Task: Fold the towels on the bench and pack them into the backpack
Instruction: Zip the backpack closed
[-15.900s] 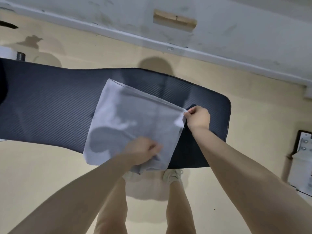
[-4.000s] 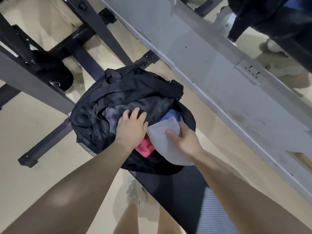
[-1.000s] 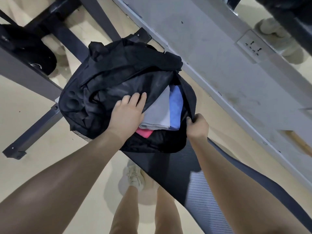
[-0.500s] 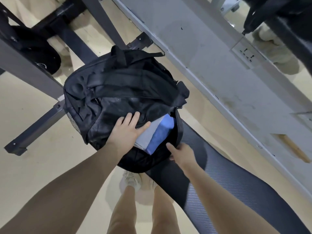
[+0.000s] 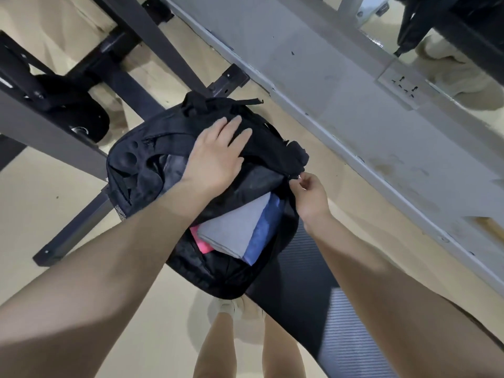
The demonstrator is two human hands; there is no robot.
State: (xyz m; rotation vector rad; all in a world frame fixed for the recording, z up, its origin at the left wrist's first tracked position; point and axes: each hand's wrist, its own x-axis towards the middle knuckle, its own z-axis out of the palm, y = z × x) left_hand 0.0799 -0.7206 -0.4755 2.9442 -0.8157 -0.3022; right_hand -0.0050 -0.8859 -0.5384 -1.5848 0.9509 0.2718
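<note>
The backpack (image 5: pixel 141 170) is black all over, with a patch of grey mesh at its 8 o'clock edge. Inside its opening a plain grey towel (image 5: pixel 231 227) lies between a plain blue towel (image 5: pixel 263 233) at 3 o'clock and a bright pink towel (image 5: pixel 201 242) at 9 o'clock. The bench (image 5: pixel 297 276) is black with a fine ribbed weave that catches light as grey stripes toward 5 o'clock. The floor (image 5: pixel 54 192) is pale beige, the wall (image 5: pixel 341 110) grey-white with dark scuffs, the metal frame (image 5: pixel 131 85) black
</note>
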